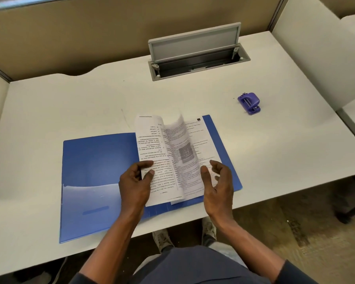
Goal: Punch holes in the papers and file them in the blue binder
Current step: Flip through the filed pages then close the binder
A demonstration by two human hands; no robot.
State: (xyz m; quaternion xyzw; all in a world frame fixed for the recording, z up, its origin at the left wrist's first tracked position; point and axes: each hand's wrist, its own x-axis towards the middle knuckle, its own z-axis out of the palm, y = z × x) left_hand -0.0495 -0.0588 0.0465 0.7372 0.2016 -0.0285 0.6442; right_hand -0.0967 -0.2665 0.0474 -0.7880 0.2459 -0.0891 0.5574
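While the blue binder (96,177) lies open flat on the white desk (70,103), near the front edge, the papers (168,152) sit on its right half, w/ one sheet curling up mid-turn and blurred. Left hand (134,185) pinches the near-left corner of the turned-over pages, thumb on top, fingers under, so it's closed on the stack. Right hand (218,181) hovers just beside the flipping sheet, fingers loosely spread and half curled, holding nothing as far as I can tell. Purple hole punch (248,103) rests well apart, far right on the desk, untouched by either hand. Judging by this, the step is leafing thru filed sheets, prob. checking they sit right; can't see rings or holes, spine area is hidden under pages. To do it well: keep the left pinch firm so turned pages don't spring back, let the right hand catch each sheet by its edge, not drag it flat, and watch that sheets stay squared before shutting the cover.
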